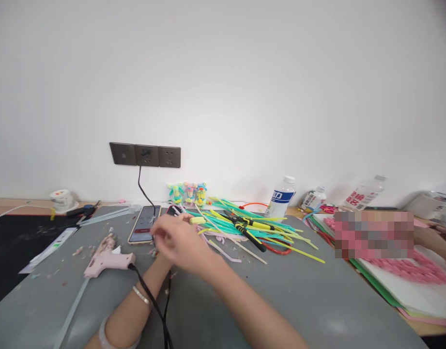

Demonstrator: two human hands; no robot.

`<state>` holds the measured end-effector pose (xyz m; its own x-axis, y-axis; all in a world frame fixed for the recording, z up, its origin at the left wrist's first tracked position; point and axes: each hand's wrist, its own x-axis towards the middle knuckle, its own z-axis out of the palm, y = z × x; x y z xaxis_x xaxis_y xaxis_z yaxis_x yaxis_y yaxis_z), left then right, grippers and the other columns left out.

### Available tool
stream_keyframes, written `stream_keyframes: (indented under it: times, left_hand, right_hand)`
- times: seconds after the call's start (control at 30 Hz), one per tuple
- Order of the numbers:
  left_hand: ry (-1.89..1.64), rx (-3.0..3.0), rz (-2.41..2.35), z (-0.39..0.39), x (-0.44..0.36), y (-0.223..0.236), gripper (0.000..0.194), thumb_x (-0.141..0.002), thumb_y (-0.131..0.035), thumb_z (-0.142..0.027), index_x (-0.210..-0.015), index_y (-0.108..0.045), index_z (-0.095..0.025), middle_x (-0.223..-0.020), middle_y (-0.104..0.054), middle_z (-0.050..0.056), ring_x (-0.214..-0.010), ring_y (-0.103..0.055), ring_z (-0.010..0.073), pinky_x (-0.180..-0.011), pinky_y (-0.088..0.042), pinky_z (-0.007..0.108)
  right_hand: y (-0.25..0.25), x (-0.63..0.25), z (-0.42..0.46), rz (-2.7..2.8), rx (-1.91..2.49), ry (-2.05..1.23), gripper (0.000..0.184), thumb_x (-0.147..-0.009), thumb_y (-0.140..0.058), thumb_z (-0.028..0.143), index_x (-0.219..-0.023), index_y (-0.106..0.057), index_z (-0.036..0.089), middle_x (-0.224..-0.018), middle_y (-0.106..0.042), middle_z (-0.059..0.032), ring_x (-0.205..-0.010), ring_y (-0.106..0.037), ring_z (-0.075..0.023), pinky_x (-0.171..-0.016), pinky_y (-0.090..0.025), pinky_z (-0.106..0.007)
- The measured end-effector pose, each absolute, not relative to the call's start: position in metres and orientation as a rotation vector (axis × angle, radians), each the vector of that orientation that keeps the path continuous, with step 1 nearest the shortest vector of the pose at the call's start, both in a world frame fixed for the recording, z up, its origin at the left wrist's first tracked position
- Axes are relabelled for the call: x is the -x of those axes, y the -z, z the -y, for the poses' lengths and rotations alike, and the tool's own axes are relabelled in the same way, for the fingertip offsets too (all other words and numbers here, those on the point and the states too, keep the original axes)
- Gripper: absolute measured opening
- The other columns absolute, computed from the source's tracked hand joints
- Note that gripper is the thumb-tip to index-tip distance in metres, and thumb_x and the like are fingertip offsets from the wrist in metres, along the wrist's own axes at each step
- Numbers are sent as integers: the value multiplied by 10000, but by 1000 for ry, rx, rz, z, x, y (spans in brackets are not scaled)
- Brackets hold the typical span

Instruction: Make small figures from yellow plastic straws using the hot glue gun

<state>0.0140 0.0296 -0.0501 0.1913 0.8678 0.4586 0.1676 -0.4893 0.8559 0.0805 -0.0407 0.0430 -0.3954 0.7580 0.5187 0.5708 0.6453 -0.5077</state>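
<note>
My right hand (184,247) is raised over the grey table mat, its fingers curled in at the left. What they hold, if anything, is hidden. My left hand (165,260) comes up behind it, crossed by the right; only its wrist side shows, and its fingers are covered. Just past the hands appears a small yellow piece (197,220); whether a hand touches it I cannot tell. A phone (145,224) with a lit screen lies beside the hands. To the left rests a pink hot glue gun (108,260) with a pale glue stick (72,310) behind it.
Pipe cleaners (223,224) lie heaped at the back under black-and-yellow pliers (244,228). Small colourful figures (189,193) stand by the wall. A bottle (281,198) is behind. A black cord (150,291) crosses my left forearm. Another person's arm (431,242) reaches over pink braided material (411,271) at right.
</note>
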Motion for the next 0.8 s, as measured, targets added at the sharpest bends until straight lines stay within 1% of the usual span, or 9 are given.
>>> stream_keyframes:
  times: [0.1, 0.17, 0.27, 0.37, 0.47, 0.57, 0.67, 0.73, 0.8]
  left_hand:
    - [-1287, -1805, -957, -31, -12, 47, 111, -801, -656, -298, -863, -639, -207, -798, -690, 17, -644, -624, 172, -606, -507, 286]
    - [-1271, -1790, -974, -31, -10, 43, 178, -799, -656, -328, -917, -648, -196, -844, -702, 25, -628, -612, 159, -581, -488, 269]
    - [-1253, -1767, -1035, -29, -9, 39, 226, -799, -647, -369, -943, -651, -195, -869, -698, 31, -630, -596, 151, -575, -469, 253]
    - [-1204, -1769, -1063, -28, -10, 38, 264, -797, -636, -390, -963, -647, -185, -910, -697, 46, -664, -605, 155, -606, -475, 255]
    - [-1163, -1777, -1084, -26, -10, 39, 276, -798, -627, -397, -959, -637, -174, -912, -687, 53, -677, -599, 154, -624, -477, 257]
    - [-1136, -1787, -1086, -26, -11, 39, 274, -797, -625, -405, -945, -628, -173, -884, -671, 46, -667, -582, 152, -610, -467, 255]
    - [-1139, -1778, -1066, -25, -11, 38, 274, -796, -630, -408, -939, -624, -175, -888, -665, 44, -682, -584, 153, -618, -466, 255]
    - [-1153, -1754, -1049, -25, -12, 37, 281, -795, -635, -413, -945, -622, -176, -899, -663, 46, -698, -591, 156, -622, -465, 254]
    - [-1173, -1725, -1029, -25, -12, 37, 289, -790, -641, -418, -947, -620, -177, -893, -656, 43, -698, -589, 155, -616, -464, 252]
  right_hand:
    - [-41, -146, 40, 1983, 1140, -410, 161, -848, -461, 91, -880, -574, 201, -728, -584, 21, -645, -541, -141, -626, -390, -241]
    - [-28, -181, 38, 1930, 1344, -442, 155, -842, -462, 93, -867, -571, 201, -632, -512, 49, -562, -476, -132, -567, -339, -236]
    - [-1, -210, 39, 1893, 1527, -486, 189, -821, -451, 60, -816, -586, 193, -612, -524, 41, -548, -473, -129, -559, -323, -233]
    - [16, -214, 44, 1934, 1617, -559, 126, -783, -561, 78, -749, -602, 193, -641, -576, 18, -580, -491, -134, -550, -300, -233]
    - [20, -208, 48, 1926, 1692, -612, 138, -758, -655, 124, -662, -580, 190, -641, -589, -1, -593, -484, -142, -544, -277, -244]
    - [19, -203, 48, 1874, 1712, -667, 192, -744, -672, 131, -608, -549, 189, -612, -564, 2, -576, -459, -139, -534, -268, -252]
    - [17, -209, 45, 1784, 1674, -744, 168, -766, -652, 154, -635, -552, 186, -636, -574, 2, -589, -477, -132, -545, -316, -247]
    - [15, -217, 42, 1717, 1639, -818, 145, -836, -607, 244, -707, -575, 184, -652, -596, -1, -570, -491, -124, -538, -350, -242]
    - [12, -227, 39, 1581, 1535, -979, 186, -861, -598, 349, -774, -584, 185, -639, -601, 9, -533, -497, -115, -522, -372, -239]
